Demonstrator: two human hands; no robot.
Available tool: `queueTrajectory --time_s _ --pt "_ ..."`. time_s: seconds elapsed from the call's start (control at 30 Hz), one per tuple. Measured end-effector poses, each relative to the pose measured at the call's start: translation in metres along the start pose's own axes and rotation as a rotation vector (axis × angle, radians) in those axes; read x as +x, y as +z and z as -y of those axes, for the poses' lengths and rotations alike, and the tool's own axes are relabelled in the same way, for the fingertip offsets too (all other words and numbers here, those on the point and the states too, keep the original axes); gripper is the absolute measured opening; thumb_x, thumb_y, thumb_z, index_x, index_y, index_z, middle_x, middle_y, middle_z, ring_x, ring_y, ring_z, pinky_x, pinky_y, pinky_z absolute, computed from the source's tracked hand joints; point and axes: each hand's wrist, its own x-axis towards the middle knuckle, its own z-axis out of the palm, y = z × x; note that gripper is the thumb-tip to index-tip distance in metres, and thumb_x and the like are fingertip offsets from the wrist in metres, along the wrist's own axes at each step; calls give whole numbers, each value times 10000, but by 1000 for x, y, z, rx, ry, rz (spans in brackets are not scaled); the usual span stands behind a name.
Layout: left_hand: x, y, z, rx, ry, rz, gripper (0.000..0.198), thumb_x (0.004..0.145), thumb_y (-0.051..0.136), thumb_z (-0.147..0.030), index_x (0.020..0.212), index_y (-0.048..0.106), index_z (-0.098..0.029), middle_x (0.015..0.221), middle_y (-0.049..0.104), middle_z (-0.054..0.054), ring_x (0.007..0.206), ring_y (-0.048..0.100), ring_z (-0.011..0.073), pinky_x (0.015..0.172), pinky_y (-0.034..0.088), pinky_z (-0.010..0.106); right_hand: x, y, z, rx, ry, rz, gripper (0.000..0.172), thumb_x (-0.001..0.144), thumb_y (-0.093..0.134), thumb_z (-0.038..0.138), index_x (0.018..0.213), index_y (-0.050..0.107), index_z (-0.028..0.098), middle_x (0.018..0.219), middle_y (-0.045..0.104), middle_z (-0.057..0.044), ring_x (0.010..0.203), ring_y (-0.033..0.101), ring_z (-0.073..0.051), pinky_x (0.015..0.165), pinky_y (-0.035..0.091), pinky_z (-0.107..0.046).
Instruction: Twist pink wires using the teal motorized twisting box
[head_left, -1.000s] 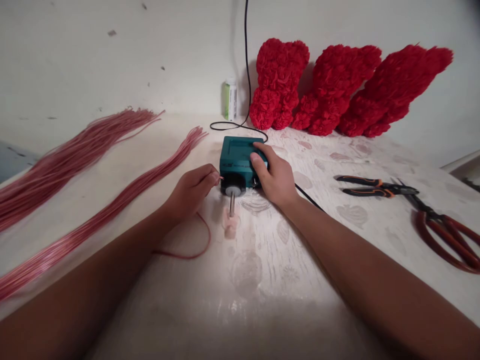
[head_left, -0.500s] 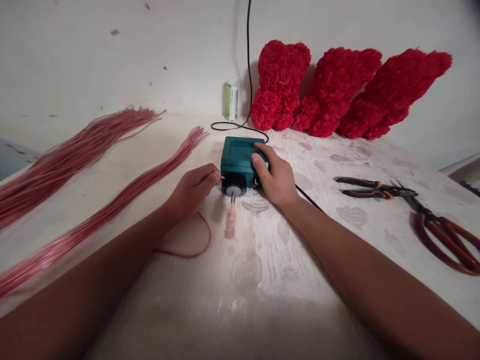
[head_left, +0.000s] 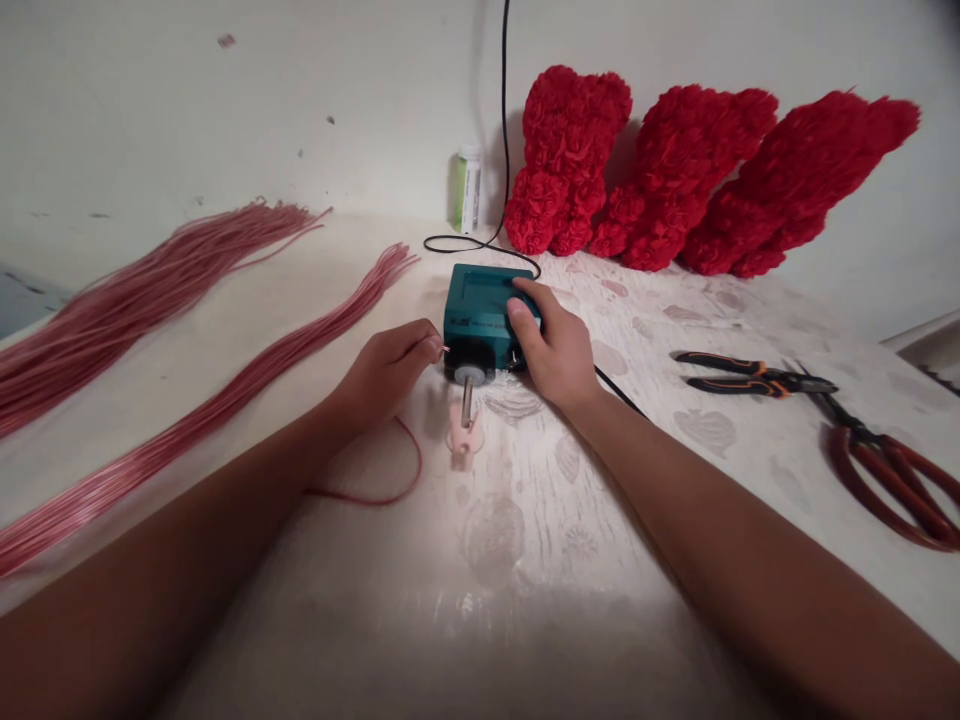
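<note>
A teal motor box (head_left: 476, 310) sits on the white patterned tabletop (head_left: 525, 560), with a black round front and a metal spindle (head_left: 466, 402) sticking toward me. My right hand (head_left: 553, 348) rests over the box, fingers gripping its top and side. My left hand (head_left: 386, 372) is beside the spindle end of the box, pinching a thin pink wire (head_left: 390, 482) that loops down onto the table. A pale pink piece (head_left: 463, 442) at the spindle tip looks blurred, so its shape is hard to tell.
Two long bundles of pink wire (head_left: 225, 395) lie to the left. Orange-handled pliers (head_left: 754, 375) and red-handled scissors (head_left: 892, 475) lie to the right. Red rose-covered bear shapes (head_left: 566, 165) lean on the wall behind, near a small bottle (head_left: 466, 190) and a black cable (head_left: 480, 240).
The whole view has shifted slightly as my head moved. The pale pink piece at the spindle tip has changed its blurred shape, and both hands stay in nearly the same place.
</note>
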Motion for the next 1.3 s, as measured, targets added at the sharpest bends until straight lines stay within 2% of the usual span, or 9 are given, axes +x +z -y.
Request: queueTrajectory --time_s 0.33,0.73,1.3 --pt "-1 3 6 -88 -11 4 270 943 472 -303 693 480 -202 578 389 -49 563 333 126 549 268 296 1 0 0 2 3 0 563 988 407 620 1340 621 237 1159 752 -98 1015 705 -319 898 529 -486" --pt "1 4 11 -200 -62 9 273 936 482 -248 670 489 -190 557 360 -39 522 314 100 532 244 273 0 0 0 3 7 -2 563 990 409 612 1348 619 231 1164 756 -96 1030 710 -317 900 531 -475" --pt "-1 3 9 -232 -66 37 272 952 473 -264 690 484 -191 577 367 -41 526 283 101 515 219 284 0 0 0 -4 7 -1 553 991 406 610 1340 619 238 1146 758 -93 1015 713 -317 889 533 -474"
